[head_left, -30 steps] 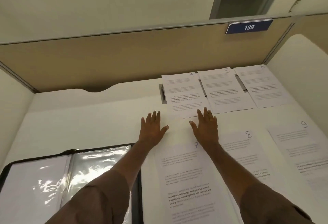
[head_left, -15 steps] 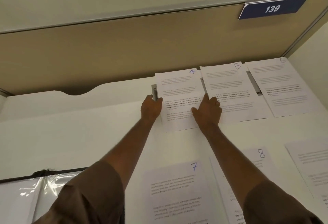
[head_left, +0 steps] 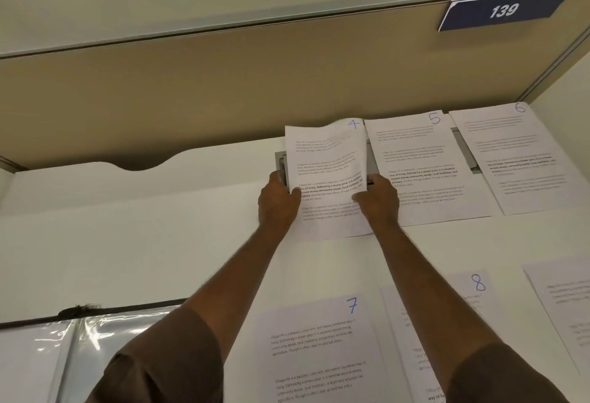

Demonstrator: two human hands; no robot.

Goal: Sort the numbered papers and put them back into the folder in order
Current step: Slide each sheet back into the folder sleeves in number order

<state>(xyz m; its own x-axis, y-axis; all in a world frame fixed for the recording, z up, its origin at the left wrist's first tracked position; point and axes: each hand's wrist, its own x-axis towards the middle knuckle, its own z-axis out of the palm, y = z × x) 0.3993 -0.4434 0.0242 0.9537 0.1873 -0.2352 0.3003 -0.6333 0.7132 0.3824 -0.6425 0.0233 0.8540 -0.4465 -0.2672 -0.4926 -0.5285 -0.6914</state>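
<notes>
Folder (head_left: 48, 358): open, lies at near left edge of table (head_left: 127, 243). Clear plastic sleeves visible; contents cannot be told through glare.

Paper 4 (head_left: 325, 160): at far edge of table, approx. centre. Left hand (head_left: 277, 201) grip: thumb over left edge of sheet, fingers curled under. Right hand (head_left: 378, 201) grip: closed on right edge. Sheet's top end is raised and bowed; lower end at the table.

Paper 5 (head_left: 421, 163) and paper 6 (head_left: 523, 160): flat, along far edge toward far right corner. Paper 7 (head_left: 319, 348), paper 8 (head_left: 447, 323): near edge, flat, 8 partly under right arm. One more sheet (head_left: 562, 307) at right edge, no. not visible.

Table: white. Grey slot (head_left: 281, 163) behind paper 4. Rear: beige partition (head_left: 223, 99), blue plate "139" (head_left: 503, 10).
</notes>
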